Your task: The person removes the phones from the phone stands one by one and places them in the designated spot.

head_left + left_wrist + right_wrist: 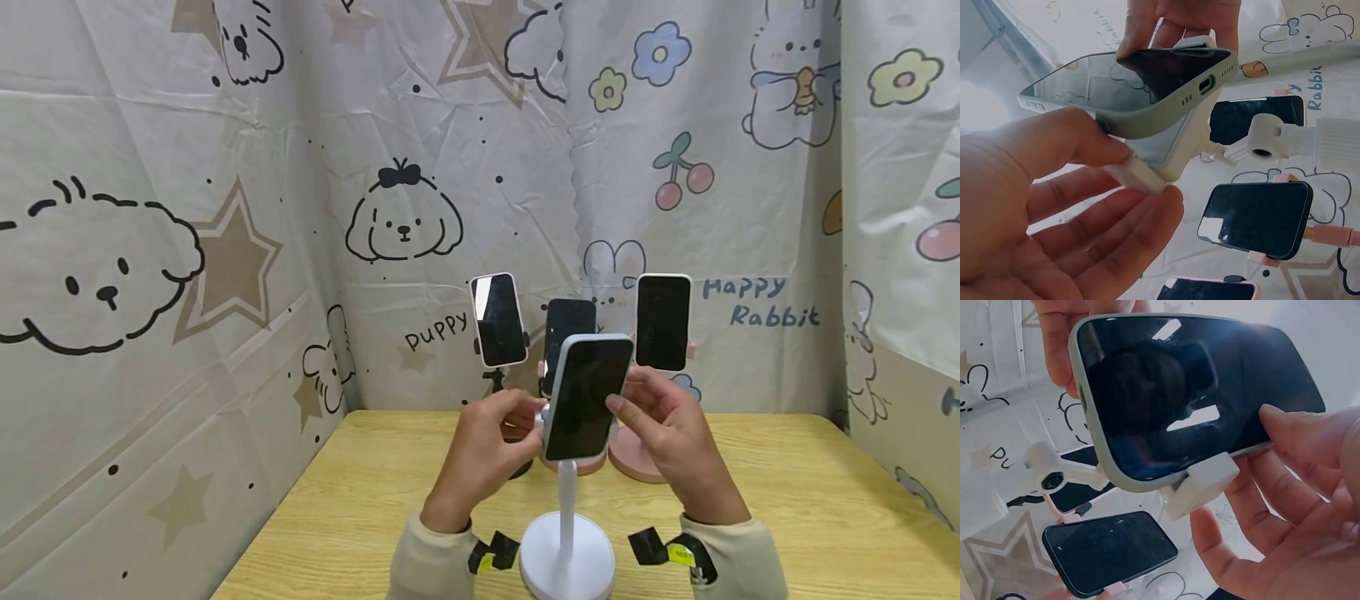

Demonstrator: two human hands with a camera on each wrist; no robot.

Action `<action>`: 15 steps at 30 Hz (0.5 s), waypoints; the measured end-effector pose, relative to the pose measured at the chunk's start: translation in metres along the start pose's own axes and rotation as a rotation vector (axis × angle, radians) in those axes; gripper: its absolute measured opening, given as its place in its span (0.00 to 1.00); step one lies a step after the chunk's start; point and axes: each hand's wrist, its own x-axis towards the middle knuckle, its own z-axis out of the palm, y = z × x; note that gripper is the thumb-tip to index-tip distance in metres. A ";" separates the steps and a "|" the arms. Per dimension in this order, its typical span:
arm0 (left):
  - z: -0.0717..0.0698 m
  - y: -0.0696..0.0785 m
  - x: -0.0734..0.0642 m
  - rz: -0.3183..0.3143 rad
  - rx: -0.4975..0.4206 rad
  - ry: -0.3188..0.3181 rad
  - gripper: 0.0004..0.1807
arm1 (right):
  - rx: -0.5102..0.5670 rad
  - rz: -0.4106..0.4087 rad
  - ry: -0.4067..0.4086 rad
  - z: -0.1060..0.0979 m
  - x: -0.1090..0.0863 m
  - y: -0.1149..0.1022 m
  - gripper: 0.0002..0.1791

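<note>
A phone (pixel 588 398) in a pale grey-green case stands tilted at the head of a white phone stand (pixel 567 533), its dark screen toward me. My left hand (pixel 487 450) pinches the white clamp block (pixel 1138 174) at the phone's left edge between thumb and fingers. In the left wrist view, that edge sits raised from the holder's back plate. With the thumb on the screen and fingers behind, my right hand (pixel 671 437) holds the phone's right edge. Beside those fingers, the other clamp block (pixel 1207 484) overlaps the phone's rim in the right wrist view.
Behind stand three more phones on stands: a pink-edged phone (pixel 499 321) at left, a dark phone (pixel 566 329) in the middle, a light-edged phone (pixel 663 321) at right. A pink base (pixel 633 458) shows on the wooden table (pixel 337 517). Printed curtains (pixel 405 317) surround it.
</note>
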 end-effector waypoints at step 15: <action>-0.004 -0.008 0.003 -0.028 -0.017 -0.063 0.14 | 0.092 0.019 -0.004 0.005 0.002 0.004 0.19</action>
